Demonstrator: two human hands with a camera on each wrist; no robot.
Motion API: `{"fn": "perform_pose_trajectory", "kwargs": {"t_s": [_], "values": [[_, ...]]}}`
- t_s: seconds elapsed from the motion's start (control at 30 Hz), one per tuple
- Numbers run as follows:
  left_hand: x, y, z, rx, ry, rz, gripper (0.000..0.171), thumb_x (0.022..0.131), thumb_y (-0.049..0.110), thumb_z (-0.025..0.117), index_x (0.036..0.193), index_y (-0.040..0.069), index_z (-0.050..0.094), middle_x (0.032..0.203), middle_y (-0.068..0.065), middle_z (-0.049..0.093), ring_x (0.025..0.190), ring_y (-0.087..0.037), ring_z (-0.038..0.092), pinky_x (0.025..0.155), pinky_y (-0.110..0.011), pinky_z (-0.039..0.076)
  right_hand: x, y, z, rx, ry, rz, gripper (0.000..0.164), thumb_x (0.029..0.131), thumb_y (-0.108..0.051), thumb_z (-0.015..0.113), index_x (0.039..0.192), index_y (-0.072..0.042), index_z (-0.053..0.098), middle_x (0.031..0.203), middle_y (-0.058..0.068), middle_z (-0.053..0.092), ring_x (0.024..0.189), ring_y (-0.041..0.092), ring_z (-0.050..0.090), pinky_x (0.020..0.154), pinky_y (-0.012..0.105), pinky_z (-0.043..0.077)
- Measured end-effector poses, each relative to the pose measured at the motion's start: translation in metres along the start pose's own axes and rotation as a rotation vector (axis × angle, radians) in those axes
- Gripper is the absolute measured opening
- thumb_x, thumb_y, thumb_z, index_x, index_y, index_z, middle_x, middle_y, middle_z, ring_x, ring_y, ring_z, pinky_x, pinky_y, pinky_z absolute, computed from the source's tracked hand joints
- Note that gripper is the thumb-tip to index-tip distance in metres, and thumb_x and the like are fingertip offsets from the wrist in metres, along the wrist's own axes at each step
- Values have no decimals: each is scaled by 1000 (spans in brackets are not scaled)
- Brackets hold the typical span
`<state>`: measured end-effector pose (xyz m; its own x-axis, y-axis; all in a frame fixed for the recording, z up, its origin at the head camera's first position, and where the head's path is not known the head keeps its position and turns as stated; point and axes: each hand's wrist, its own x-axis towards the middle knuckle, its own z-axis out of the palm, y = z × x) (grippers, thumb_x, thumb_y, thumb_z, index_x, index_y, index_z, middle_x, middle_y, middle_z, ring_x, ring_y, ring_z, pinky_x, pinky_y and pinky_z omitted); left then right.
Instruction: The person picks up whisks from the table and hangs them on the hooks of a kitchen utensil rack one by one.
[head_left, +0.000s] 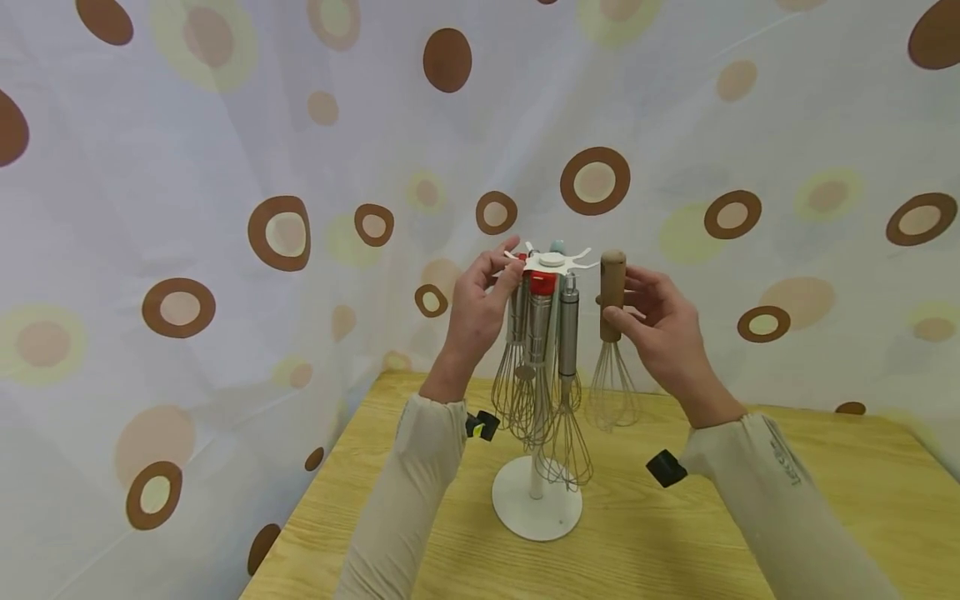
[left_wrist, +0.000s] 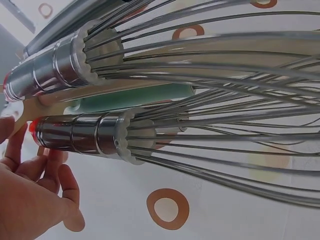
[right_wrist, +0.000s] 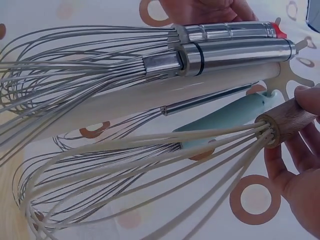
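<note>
A white whisk stand (head_left: 553, 262) with a spoked top carries several hanging whisks. My left hand (head_left: 478, 300) pinches one of the top's arms on the left side, close to a red-tipped steel whisk (left_wrist: 77, 134). In my right hand (head_left: 663, 321) is a whisk with a wooden handle (head_left: 612, 296), held upright to the right of the stand, its pale wires (right_wrist: 165, 155) pointing down. A second red-tipped whisk (head_left: 538, 325) and a plain steel-handled whisk (head_left: 569, 333) hang at the front. Behind them is a mint-green handle (right_wrist: 225, 119).
The stand's round white base (head_left: 517, 508) rests on a wooden table (head_left: 660, 517). A white curtain (head_left: 660, 108) with brown and yellow circles surrounds the table at the back and left. Dark wrist cameras (head_left: 666, 468) sit below both wrists.
</note>
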<state>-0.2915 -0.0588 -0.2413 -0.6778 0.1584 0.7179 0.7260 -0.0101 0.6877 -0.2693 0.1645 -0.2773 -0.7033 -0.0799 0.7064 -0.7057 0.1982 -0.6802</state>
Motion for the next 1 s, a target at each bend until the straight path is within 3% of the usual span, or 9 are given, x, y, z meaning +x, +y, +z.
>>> {"fn": "perform_pose_trajectory", "kwargs": {"t_s": [0.1, 0.23, 0.4, 0.6, 1.0], "values": [[4, -15, -1, -24, -8, 3, 15, 99, 4, 49, 99, -9, 54, 141, -20, 44, 129, -31, 43, 90, -27, 40, 3, -3, 2, 24, 4, 0, 45, 91, 2, 59, 134, -2, 47, 119, -2, 54, 104, 11, 57, 84, 18, 48], [6, -19, -2, -53, -14, 5, 16, 99, 8, 49, 98, -7, 54, 142, -17, 44, 130, -27, 42, 94, -30, 41, 5, -7, 6, -23, 18, -7, 46, 89, 5, 61, 132, 1, 47, 118, -1, 54, 103, 10, 57, 86, 19, 47], [6, -19, -3, -71, -15, -3, 17, 99, 10, 49, 97, -6, 54, 142, -15, 44, 129, -19, 44, 98, -33, 42, 6, -7, 10, -102, 17, -13, 48, 85, 6, 65, 130, 2, 46, 117, 3, 54, 101, 10, 56, 85, 20, 47], [6, -19, -4, -79, -17, -11, 17, 100, 11, 49, 97, -5, 54, 142, -13, 45, 128, -16, 45, 98, -30, 42, 8, -7, 15, -75, 29, -23, 49, 82, 11, 66, 126, 4, 47, 115, 7, 55, 98, 13, 57, 81, 21, 49], [5, -17, -6, -93, -40, -34, 16, 99, 6, 47, 101, -9, 53, 142, -19, 42, 130, -23, 43, 100, -31, 40, 8, -3, 24, -75, 1, -10, 50, 85, 9, 64, 130, 1, 45, 119, 15, 54, 101, 11, 55, 83, 22, 48]]}}
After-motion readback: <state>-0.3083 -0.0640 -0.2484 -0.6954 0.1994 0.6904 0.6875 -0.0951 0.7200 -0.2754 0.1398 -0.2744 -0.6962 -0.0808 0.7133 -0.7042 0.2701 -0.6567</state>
